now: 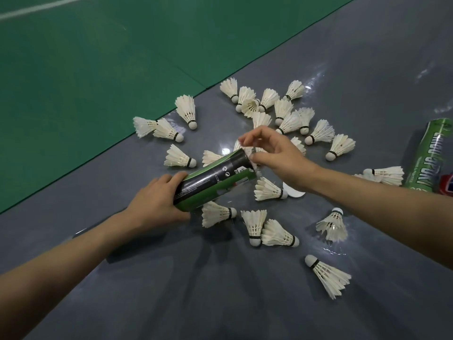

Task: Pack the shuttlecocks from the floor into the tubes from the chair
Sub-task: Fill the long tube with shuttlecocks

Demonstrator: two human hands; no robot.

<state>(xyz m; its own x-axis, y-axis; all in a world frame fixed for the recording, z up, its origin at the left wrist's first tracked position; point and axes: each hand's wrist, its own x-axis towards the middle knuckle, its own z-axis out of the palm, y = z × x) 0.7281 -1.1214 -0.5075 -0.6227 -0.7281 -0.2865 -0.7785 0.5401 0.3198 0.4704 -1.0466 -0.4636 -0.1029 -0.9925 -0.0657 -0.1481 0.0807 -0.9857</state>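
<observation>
Left grip (157, 202) holds the tube (215, 176) — long axis running up-right, mouth toward the right grip (277, 155) — loosely spread, empty.

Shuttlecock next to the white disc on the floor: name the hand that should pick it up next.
Right. The right hand hovers empty just above that shuttlecock, close to the mouth of the tube; the left hand grips its other end and is best left steadying it.

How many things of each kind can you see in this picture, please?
Shuttlecocks: about 25, some partly hidden
Tubes: 2
White disc: 1
Red thing, cut off at the edge: 1
Total: about 29
</observation>
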